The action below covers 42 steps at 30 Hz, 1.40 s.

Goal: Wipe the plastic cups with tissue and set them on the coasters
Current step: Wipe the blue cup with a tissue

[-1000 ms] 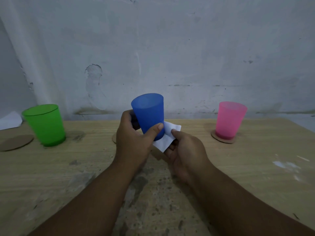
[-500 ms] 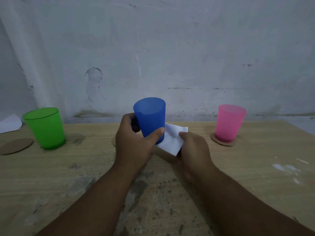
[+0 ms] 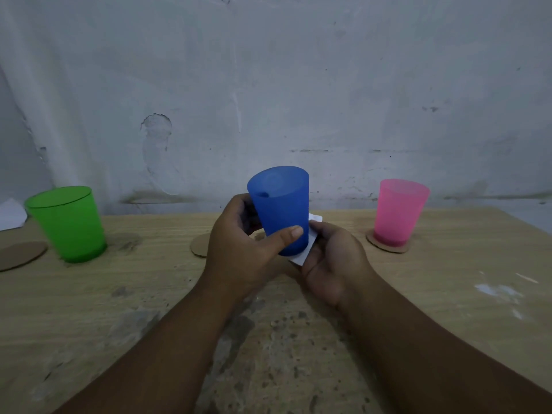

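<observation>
Worn wooden table (image 3: 89,309), scuffed grey wall (image 3: 298,70)

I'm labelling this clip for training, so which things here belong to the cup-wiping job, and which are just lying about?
In the job: blue cup in the left hand; tissue in the right hand; pink cup on the right coaster; green cup; middle coaster; left coaster.
Lying about: white sheet at the far left; white smears on the table.

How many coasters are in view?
3: a round brown cardboard coaster at far left beside the green plastic cup, a second coaster partly hidden behind the left hand, a third coaster under the pink plastic cup.
</observation>
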Motion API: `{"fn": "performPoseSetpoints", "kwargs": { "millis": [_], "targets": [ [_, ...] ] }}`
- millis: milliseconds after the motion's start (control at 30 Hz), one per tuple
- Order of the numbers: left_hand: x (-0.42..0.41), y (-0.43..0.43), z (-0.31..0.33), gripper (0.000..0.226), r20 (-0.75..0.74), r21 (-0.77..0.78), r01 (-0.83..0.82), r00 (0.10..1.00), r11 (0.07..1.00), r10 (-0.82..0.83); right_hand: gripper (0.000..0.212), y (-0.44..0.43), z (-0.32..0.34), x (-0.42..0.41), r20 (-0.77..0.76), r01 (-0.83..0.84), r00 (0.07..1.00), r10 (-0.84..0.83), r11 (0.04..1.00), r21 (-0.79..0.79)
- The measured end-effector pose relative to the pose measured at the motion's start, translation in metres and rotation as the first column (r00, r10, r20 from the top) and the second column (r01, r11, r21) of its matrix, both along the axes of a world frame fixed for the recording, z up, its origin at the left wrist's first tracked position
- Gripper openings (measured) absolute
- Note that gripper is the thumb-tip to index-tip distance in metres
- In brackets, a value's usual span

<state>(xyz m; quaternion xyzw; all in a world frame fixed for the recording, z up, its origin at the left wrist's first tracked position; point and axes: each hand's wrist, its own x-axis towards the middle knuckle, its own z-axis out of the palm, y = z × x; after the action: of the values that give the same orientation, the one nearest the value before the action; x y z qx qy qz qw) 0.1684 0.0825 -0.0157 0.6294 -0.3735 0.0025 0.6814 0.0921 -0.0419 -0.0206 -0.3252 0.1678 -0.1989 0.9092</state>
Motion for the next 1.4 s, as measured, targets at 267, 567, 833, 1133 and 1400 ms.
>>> {"fn": "performPoseSetpoints", "kwargs": {
  "millis": [267,567,833,1133,1400],
  "targets": [
    [-0.002,0.000,0.000,0.058,-0.022,-0.006,0.041,0.999,0.999,-0.041,0.043,0.001,0.000,-0.001,0.088,-0.068,0.994,0.059,0.992,0.107],
    [-0.002,0.000,0.000,0.058,0.019,-0.015,0.013,1.000,1.000,-0.012,0.045,0.008,-0.002,-0.002,0.071,-0.112,0.992,0.101,0.979,0.171],
    [0.001,0.003,-0.003,0.059,0.018,0.011,-0.041,0.999,0.999,0.041,0.038,0.010,0.005,-0.008,-0.043,-0.044,0.998,0.047,0.997,0.063],
    [0.002,0.003,-0.003,0.061,0.014,0.005,-0.075,0.997,0.997,0.075,0.034,0.002,0.012,-0.011,-0.206,0.087,0.974,-0.092,0.996,-0.033],
    [0.001,0.004,-0.003,0.061,-0.010,-0.022,-0.090,0.996,0.996,0.090,0.031,-0.002,0.011,-0.012,-0.195,0.241,0.937,-0.289,0.941,-0.239]
  ]
}}
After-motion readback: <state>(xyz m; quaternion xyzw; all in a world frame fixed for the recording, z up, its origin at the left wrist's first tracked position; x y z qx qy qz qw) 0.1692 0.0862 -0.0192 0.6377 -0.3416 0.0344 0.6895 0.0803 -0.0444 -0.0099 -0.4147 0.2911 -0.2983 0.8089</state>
